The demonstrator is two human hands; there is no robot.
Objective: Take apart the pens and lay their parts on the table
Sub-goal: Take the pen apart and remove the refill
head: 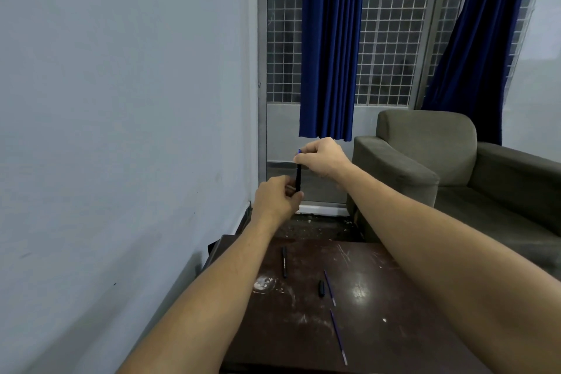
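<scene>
Partly done, by the look of it. On the scuffed, glossy dark table (379,297) lie a long black barrel (284,262), a stubby black cap (321,288), an upper blue refill (330,287) and a lower blue refill (338,336), both thin. At centre frame a slim black pen (298,174) stands upright and undone. The left hand (277,197) grips its base and the right hand (323,156) pinches its blue top.

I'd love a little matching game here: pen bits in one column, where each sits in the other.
1. held pen
2. lying black pen
3. short black piece
4. near refill

A. on the table, closest to the camera
B. on the table's left side
C. upright between left hand and right hand
D. beside the far refill

Pairs: 1-C, 2-B, 3-D, 4-A.
</scene>
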